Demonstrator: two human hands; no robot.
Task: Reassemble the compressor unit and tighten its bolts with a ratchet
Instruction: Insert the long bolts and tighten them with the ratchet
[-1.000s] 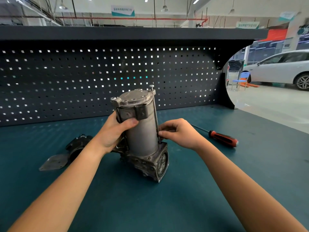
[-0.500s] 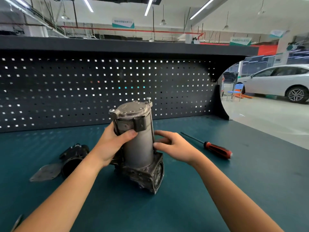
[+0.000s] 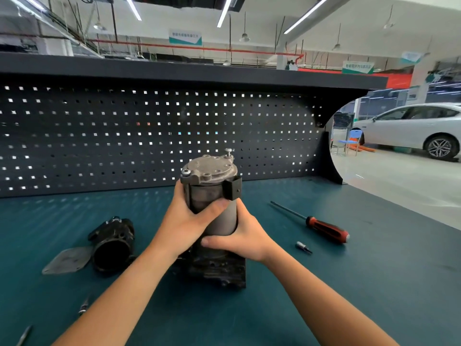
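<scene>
Scene: We look down at a teal workbench [image 3: 349,283] backed by a dark pegboard [image 3: 124,136], with a white car [image 3: 411,126] parked on the workshop floor beyond.
Compressor unit [image 3: 208,193]: It stands upright at mid-bench on its dark base, grey cylinder up. We see one bolt [image 3: 228,152] standing proud of the top cap at the far rim.
Left hand [image 3: 185,221]: It grips the cylinder's upper half, thumb laid across the front.
Right hand [image 3: 245,236]: It grips the cylinder lower down, thumb across the front just under the left hand's.
Right of the unit: We find a red-handled screwdriver [image 3: 324,227] lying flat, with a small driver bit [image 3: 303,247] near it.
Left of the unit: A black housing [image 3: 112,243] lies on its side, touching a flat metal plate [image 3: 68,259].
</scene>
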